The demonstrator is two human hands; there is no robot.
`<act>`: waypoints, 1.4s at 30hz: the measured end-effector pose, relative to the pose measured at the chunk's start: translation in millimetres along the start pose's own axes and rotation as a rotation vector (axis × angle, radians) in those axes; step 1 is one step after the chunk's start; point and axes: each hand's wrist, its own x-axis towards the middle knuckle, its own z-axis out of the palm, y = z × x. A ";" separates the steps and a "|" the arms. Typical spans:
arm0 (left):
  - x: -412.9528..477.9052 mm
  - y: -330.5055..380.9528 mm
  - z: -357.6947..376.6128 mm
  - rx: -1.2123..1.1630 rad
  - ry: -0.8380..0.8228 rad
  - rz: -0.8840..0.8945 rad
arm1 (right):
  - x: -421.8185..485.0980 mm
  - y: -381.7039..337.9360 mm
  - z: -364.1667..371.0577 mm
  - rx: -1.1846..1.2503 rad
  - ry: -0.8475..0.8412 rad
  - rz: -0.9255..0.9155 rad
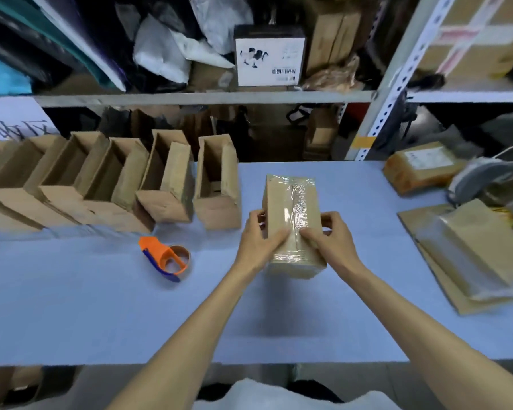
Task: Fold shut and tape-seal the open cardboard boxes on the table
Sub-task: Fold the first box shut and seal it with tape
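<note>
A closed cardboard box (290, 199) stands in the middle of the blue table (101, 306), with a strip of clear tape running along its top seam. My left hand (256, 238) grips its left side, thumb pressing on the tape. My right hand (330, 236) grips the right side, thumb also on the tape. An orange tape dispenser (166, 257) lies on the table to the left of my hands. Several open cardboard boxes (166, 182) stand in a row along the back left.
Sealed parcels lie at the right: one (421, 168) at the back and a stack (474, 250) nearer the front. A grey object (486, 176) sits at the right edge. Metal shelving (376, 113) full of goods rises behind the table.
</note>
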 end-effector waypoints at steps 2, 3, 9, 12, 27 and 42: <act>11.2 6.4 11.7 0.012 -0.001 -0.009 | 16.4 0.6 -12.1 0.006 -0.024 -0.011; 17.7 9.3 15.6 0.025 0.000 -0.018 | 25.5 2.1 -15.9 0.015 -0.037 -0.018; 59.6 20.4 21.5 0.002 0.001 -0.067 | 79.9 0.5 -15.0 0.046 -0.099 -0.024; 84.3 24.5 18.7 0.006 -0.005 -0.071 | 111.0 -2.3 -6.3 0.035 -0.099 -0.006; 173.5 3.7 23.4 0.117 0.081 -0.158 | 204.2 10.3 19.9 0.023 -0.186 0.017; 146.7 49.2 -76.5 0.806 0.296 -0.256 | 196.4 8.7 26.4 -0.097 -0.094 0.019</act>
